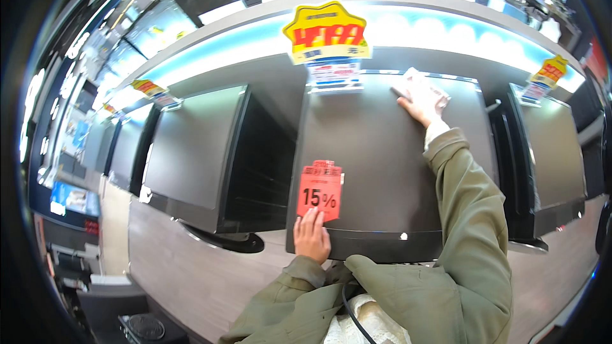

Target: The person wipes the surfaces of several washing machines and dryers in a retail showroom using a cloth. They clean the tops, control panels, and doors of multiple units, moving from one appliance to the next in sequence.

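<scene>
Hands: left [312, 237] on monitor [376, 165] bottom | right [421, 103] presses cloth [417, 86] top

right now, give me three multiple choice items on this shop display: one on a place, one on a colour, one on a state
1. Where is the right hand?
A. near the top edge of the middle screen
B. on the floor
C. on the far left screen

2. What colour is the tag by the left hand?
A. blue
B. red
C. green

3. What state is the middle screen in?
A. showing a bright picture
B. cracked
C. dark

Answers: 1 A, the right hand presses a white cloth there. 2 B, the tag is red above the left hand's fingertips. 3 C, the panel is dark, with no picture.
</scene>
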`<action>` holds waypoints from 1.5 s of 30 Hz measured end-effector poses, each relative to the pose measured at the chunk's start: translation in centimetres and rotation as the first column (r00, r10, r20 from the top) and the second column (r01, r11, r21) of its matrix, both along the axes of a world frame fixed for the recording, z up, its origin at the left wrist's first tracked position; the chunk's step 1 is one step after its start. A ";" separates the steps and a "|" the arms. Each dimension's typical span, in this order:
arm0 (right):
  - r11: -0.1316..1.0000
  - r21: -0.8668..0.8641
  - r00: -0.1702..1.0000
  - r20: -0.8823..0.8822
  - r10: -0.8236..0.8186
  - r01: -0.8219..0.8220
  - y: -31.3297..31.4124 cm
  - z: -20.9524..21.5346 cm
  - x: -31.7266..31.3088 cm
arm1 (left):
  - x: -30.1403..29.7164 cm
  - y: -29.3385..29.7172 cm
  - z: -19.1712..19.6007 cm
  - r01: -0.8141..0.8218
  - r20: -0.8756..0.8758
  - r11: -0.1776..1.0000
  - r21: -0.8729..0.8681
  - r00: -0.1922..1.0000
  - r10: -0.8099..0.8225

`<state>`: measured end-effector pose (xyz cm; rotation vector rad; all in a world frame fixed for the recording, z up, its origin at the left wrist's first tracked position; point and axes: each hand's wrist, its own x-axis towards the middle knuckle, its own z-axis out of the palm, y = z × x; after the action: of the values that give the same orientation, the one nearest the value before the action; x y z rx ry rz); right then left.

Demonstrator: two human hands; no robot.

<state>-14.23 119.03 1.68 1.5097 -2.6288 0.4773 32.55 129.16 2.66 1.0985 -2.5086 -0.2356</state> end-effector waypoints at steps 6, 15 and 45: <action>0.992 -0.005 0.991 -0.021 -0.129 0.129 -3.4 -1.4 0.8 | 0.2 0.3 0.4 -0.035 -0.011 0.999 -0.004 0.999 0.035; 0.803 0.129 0.796 -0.112 0.594 -0.581 13.4 2.2 14.6 | -0.1 0.2 -0.9 -0.019 -0.033 0.999 -0.044 0.999 0.017; 0.678 0.207 0.702 0.335 0.629 -0.706 -0.7 1.2 26.0 | 0.9 1.0 -1.0 -0.087 -0.209 0.992 -0.089 0.976 0.067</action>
<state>11.76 118.30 2.89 2.7183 -2.2755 0.2706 33.47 130.15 1.70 1.0720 -2.2661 -0.1913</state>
